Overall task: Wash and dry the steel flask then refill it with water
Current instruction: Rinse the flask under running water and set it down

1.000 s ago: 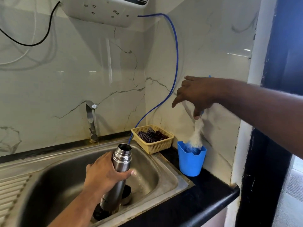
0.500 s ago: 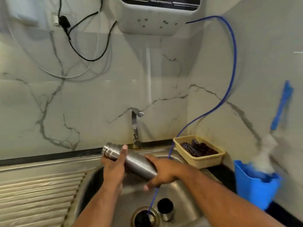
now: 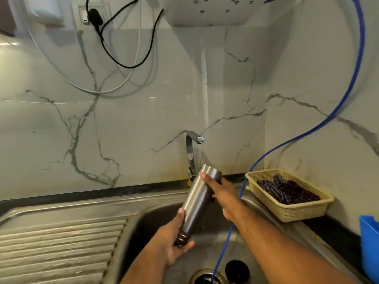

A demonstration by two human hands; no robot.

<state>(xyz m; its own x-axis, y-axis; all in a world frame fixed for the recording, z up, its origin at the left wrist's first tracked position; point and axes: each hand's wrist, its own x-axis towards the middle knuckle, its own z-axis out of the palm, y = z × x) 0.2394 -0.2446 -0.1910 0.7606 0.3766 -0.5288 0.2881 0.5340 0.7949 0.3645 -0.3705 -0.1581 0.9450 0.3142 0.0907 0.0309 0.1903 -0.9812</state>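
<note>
steel flask (image 3: 195,201) tilted under tap (image 3: 191,152) | left hand (image 3: 170,250): neck | right hand (image 3: 223,193): base

flask (image 3: 196,199) mouth behind left hand (image 3: 172,244), blue cup (image 3: 370,249) cropped

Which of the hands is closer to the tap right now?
Right. The right hand grips the upper end of the flask just below the tap; the left hand holds its lower end, farther down over the sink.
</note>
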